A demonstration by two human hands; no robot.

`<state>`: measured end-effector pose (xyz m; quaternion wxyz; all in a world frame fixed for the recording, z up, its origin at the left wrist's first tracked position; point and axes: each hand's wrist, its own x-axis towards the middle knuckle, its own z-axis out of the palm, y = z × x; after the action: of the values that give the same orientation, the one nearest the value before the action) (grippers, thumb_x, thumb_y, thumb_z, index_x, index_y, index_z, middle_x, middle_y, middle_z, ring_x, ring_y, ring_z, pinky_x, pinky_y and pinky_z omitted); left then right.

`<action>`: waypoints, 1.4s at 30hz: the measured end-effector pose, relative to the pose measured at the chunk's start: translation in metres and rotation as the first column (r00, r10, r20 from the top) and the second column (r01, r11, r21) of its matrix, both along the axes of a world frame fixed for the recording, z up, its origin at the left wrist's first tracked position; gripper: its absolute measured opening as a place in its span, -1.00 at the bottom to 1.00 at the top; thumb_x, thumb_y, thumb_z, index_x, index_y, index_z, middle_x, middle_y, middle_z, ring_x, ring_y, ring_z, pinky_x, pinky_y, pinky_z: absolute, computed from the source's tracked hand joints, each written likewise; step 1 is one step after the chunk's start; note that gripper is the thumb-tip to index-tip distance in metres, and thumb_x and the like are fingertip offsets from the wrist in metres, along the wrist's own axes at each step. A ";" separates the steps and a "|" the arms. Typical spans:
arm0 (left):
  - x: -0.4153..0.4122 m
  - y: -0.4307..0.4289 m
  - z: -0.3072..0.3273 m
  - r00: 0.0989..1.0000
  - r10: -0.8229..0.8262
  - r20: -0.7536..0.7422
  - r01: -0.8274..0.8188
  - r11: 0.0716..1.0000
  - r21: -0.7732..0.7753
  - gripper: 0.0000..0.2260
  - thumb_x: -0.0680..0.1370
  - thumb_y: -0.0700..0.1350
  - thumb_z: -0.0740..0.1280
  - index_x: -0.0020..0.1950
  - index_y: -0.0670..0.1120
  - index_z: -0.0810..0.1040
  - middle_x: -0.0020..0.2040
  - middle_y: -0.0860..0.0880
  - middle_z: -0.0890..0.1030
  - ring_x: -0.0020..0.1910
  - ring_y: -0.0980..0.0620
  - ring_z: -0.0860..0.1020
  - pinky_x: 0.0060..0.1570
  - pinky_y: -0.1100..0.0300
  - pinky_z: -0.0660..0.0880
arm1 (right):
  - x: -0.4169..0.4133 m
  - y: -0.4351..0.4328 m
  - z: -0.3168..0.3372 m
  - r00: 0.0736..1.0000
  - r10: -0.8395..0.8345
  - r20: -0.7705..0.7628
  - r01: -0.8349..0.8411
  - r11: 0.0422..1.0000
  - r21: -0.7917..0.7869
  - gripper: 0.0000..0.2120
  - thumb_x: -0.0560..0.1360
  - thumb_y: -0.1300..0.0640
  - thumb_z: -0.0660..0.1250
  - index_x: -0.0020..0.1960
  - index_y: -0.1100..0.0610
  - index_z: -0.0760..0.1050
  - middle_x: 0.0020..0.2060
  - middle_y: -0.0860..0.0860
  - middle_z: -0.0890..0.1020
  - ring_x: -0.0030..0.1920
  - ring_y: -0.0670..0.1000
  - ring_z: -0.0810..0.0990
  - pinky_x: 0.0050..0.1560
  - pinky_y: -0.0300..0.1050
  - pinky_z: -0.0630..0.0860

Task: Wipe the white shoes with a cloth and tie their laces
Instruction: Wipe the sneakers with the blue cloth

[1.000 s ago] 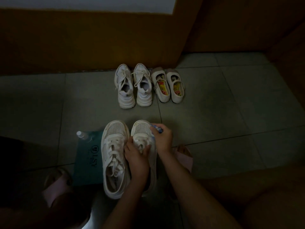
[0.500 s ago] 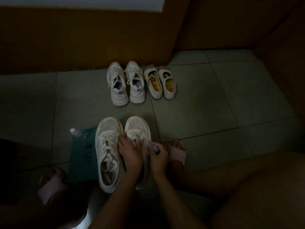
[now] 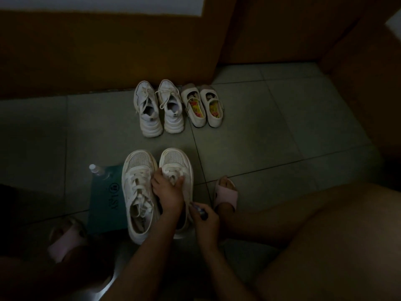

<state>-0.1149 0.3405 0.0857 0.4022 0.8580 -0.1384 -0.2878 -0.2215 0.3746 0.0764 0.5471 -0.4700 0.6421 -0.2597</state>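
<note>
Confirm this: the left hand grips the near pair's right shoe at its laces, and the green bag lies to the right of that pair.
Wrong side: the head view shows the green bag left of that pair. The left hand does grip the right shoe at its laces.

I read the near white shoes as perforated mesh toes, smooth matt sides, flat cloth laces. Floor: matt grey tile. At 9 o'clock of them, teal sheet looks like matt paper and the bottle like clear plastic. At 12, the panelling looks like wood.
</note>
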 end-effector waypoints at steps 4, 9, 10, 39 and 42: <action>0.003 0.007 0.001 0.995 -0.099 -0.011 0.098 0.995 -0.010 -0.24 0.39 -0.08 0.49 0.46 -0.19 0.16 0.43 -0.23 0.23 0.42 -0.18 0.20 0.38 -0.01 0.17 | 0.002 -0.014 0.005 0.998 -0.058 0.019 0.058 0.998 -0.002 -0.83 0.47 0.24 0.38 0.05 0.24 0.59 -0.07 0.06 0.63 -0.06 -0.06 0.59 -0.20 -0.48 0.48; 0.006 0.021 0.000 0.975 -0.219 0.030 0.219 0.976 0.008 -0.23 0.41 -0.10 0.47 0.48 -0.19 0.12 0.47 -0.21 0.19 0.45 -0.15 0.17 0.39 0.05 0.14 | 0.007 -0.001 0.007 0.999 -0.021 -0.025 0.021 0.999 0.026 -0.80 0.50 0.23 0.35 0.11 0.23 0.57 -0.06 0.05 0.61 -0.09 -0.13 0.56 -0.19 -0.53 0.44; 0.007 0.023 -0.001 0.973 -0.229 0.041 0.229 0.973 0.007 -0.24 0.41 -0.12 0.47 0.48 -0.20 0.14 0.47 -0.21 0.22 0.45 -0.16 0.19 0.39 0.05 0.16 | 0.007 0.003 0.009 1.000 -0.014 -0.017 0.014 0.999 0.040 -0.80 0.50 0.23 0.34 0.11 0.23 0.57 -0.09 0.03 0.60 -0.14 -0.18 0.54 -0.21 -0.54 0.44; 0.030 0.013 0.067 0.820 -0.125 -0.558 -0.126 0.912 -0.389 -0.74 0.60 0.00 0.20 0.23 -0.06 0.48 0.08 -0.05 0.60 0.04 0.03 0.58 0.04 0.06 0.53 | 0.073 -0.063 0.080 0.948 -0.085 0.306 0.058 0.994 0.096 -0.76 0.59 0.08 0.20 0.13 0.15 0.56 0.00 0.07 0.63 -0.05 -0.04 0.61 -0.03 -0.21 0.55; 0.042 0.012 0.066 0.821 -0.145 -0.553 -0.097 0.918 -0.385 -0.76 0.57 -0.05 0.27 0.18 -0.11 0.52 0.07 -0.12 0.61 0.04 -0.03 0.60 0.01 0.09 0.56 | 0.087 -0.057 0.074 0.927 0.024 0.375 -0.094 0.981 0.168 -0.79 0.59 0.03 0.21 0.08 0.02 0.60 0.07 0.06 0.64 0.09 0.03 0.60 0.19 0.04 0.53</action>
<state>-0.0726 0.3529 0.1514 0.5864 0.6306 -0.0781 -0.5023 -0.1344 0.3176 0.1501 0.7069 -0.3794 0.5338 -0.2672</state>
